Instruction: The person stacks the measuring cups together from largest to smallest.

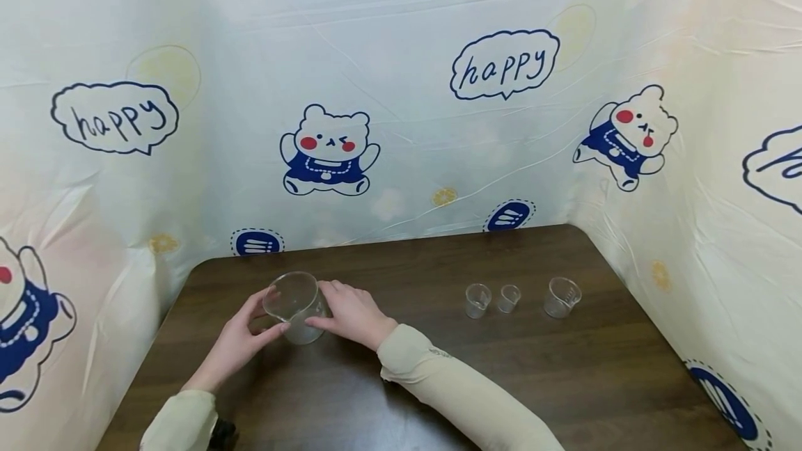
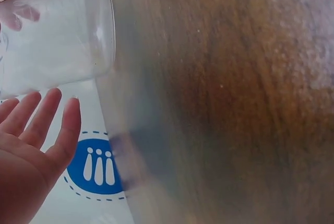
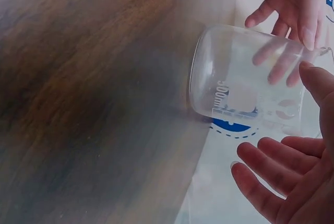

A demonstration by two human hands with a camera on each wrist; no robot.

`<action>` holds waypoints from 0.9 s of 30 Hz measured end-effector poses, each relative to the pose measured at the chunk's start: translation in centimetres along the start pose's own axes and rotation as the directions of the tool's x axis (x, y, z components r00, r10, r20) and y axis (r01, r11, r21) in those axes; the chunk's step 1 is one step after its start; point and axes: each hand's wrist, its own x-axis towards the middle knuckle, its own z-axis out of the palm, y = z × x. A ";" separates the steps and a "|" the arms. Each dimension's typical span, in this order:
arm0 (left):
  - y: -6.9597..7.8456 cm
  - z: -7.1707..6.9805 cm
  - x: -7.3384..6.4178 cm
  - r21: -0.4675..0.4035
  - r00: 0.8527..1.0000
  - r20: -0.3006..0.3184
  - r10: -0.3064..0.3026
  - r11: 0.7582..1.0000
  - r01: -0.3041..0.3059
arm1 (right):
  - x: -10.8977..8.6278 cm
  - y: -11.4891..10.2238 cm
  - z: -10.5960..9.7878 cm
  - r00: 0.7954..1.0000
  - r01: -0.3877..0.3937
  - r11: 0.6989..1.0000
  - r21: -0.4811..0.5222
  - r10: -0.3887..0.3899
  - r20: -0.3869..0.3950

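Note:
A large clear glass beaker (image 1: 294,305), marked 500 ml in the right wrist view, stands upright at the left of the table between both hands. My left hand (image 1: 241,336) is at its left side, thumb near the rim and fingers spread along the wall. My right hand (image 1: 354,315) is at the right side, thumb near the rim. In the right wrist view the fingers of that right hand (image 3: 292,177) lie apart from the glass. The left wrist view shows the left fingertips (image 2: 70,106) close to the wall; whether they touch it I cannot tell.
Three smaller clear beakers stand at the right of the brown wooden table (image 1: 426,381): one medium-small (image 1: 478,301), the smallest (image 1: 509,300) beside it, and a wider one (image 1: 562,298) further right. A printed curtain (image 1: 401,89) hangs behind and beside the table.

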 end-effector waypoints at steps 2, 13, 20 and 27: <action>-0.1 0.0 0.0 -0.002 1.000 0.000 0.002 1.000 -0.002 | 0.1 0.0 0.1 1.000 -0.008 1.000 0.019 0.008 0.005; 0.1 0.1 -0.3 -0.020 1.000 -0.009 -0.012 1.000 0.012 | 0.4 -0.2 0.3 0.997 -0.057 0.991 0.119 0.051 0.049; 0.5 0.3 -0.4 -0.009 1.000 -0.018 -0.010 1.000 0.009 | 0.2 -0.3 -0.3 0.996 -0.069 0.988 0.139 0.061 0.063; 2.0 0.8 -0.4 -0.023 0.999 -0.034 -0.010 1.000 0.009 | -0.7 0.1 -1.6 0.998 -0.058 0.984 0.169 0.050 0.048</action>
